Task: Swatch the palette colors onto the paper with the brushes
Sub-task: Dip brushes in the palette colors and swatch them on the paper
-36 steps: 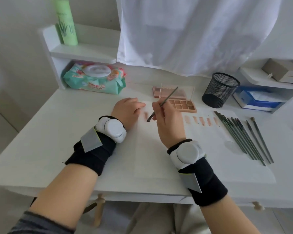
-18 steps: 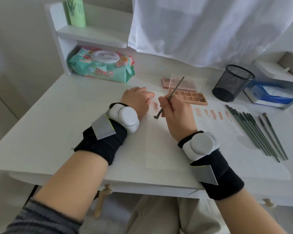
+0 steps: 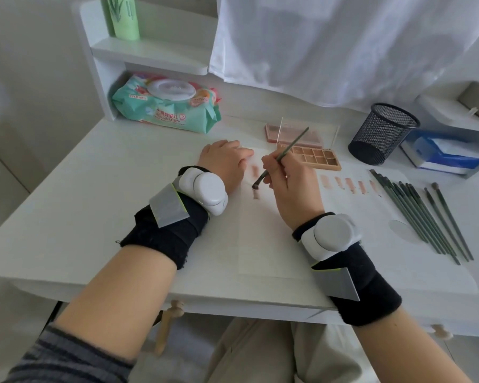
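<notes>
Counting two hands, left [image 3: 226, 161] and right [image 3: 293, 186]; counting one brush [image 3: 285, 154] being held in the right; counting roughly nine loose brushes [image 3: 415, 214] lying on the table [image 3: 67, 217], the tight bunch blurring the exact number; counting one sheet of paper [image 3: 266, 244]; counting seven swatches, five in a row [image 3: 350, 186] and two by the brush tip [image 3: 255, 170]; counting one palette [image 3: 315, 158], its pans partly hidden; counting one mesh cup [image 3: 382, 134], one pack of wipes [image 3: 163, 106], one green bottle [image 3: 123, 17]; counting two wrist units [image 3: 205, 189].
</notes>
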`<state>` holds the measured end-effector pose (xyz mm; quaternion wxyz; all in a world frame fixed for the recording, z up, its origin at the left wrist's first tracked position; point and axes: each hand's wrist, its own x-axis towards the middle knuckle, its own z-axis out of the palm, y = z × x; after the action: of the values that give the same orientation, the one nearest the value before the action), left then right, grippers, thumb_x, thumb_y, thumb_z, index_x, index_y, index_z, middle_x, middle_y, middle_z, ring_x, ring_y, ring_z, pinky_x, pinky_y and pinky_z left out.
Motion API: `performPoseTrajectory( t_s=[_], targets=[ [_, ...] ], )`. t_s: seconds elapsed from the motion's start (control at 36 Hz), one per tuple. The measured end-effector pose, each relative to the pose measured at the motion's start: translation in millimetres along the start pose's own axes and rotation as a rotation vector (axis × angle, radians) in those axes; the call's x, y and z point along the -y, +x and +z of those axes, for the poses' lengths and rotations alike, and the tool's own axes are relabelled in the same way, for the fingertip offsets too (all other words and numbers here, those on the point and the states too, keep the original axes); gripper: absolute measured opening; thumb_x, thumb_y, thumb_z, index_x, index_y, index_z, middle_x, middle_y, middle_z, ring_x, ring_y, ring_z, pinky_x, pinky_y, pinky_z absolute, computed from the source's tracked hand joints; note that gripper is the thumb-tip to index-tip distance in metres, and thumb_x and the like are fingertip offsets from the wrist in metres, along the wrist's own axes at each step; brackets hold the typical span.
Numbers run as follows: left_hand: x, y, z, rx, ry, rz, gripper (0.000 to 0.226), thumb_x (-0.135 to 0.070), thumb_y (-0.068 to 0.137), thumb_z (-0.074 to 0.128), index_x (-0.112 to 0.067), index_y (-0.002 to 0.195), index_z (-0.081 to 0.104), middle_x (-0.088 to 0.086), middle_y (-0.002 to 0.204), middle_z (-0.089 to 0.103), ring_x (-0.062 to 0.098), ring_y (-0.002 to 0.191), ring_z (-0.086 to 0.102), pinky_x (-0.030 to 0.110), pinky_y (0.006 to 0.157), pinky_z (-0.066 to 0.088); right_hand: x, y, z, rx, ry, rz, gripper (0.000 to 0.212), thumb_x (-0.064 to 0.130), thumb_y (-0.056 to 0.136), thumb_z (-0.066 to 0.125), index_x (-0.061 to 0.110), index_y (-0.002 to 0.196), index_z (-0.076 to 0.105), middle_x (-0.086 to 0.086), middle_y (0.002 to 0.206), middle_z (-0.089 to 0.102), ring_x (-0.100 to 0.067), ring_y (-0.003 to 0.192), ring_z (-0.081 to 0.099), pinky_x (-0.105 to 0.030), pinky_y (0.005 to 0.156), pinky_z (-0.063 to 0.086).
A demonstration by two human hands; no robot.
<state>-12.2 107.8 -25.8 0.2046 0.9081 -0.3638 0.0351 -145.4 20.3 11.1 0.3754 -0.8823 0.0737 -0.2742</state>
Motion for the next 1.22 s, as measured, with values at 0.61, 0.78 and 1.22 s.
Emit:
performPoseTrajectory(
  t_s=[0.61,0.78,1.22],
  targets=[
    [-1.0,-1.7,-2.3,-0.017,-0.003,0.005,0.036,-0.018,0.095,0.036,-0.023,0.126,0.055,0.005,0.119,0.053,0.026,0.116,0.044,0.039,0.098,0.035,1.7,-1.8,-0.6,-0.008,-0.001,0.000,0.021,0.022,0.096,0.048,0.010,0.083,0.058,-0.003,0.066,0.059,-0.027,0.068,0.057,-0.044,0.069,0.047],
    [-1.0,-2.7,-2.8,-0.001,-0.010,0.010,0.035,-0.018,0.095,0.037,-0.021,0.125,0.055,0.005,0.118,0.053,0.027,0.117,0.043,0.039,0.099,0.035,1.4,-5.0,-1.7,-0.044,0.023,-0.027,0.034,0.034,0.090,0.042,0.006,0.076,0.055,-0.009,0.062,0.058,-0.029,0.064,0.055,-0.040,0.064,0.043],
    [-2.1,-3.6,-4.9,-0.006,-0.031,0.010,0.036,-0.017,0.095,0.037,-0.020,0.126,0.056,0.005,0.120,0.053,0.026,0.117,0.043,0.039,0.101,0.033,2.7,-4.5,-2.5,-0.091,0.049,-0.032,0.030,0.033,0.090,0.042,0.011,0.073,0.054,-0.003,0.058,0.055,-0.026,0.060,0.054,-0.041,0.062,0.043]
  ],
)
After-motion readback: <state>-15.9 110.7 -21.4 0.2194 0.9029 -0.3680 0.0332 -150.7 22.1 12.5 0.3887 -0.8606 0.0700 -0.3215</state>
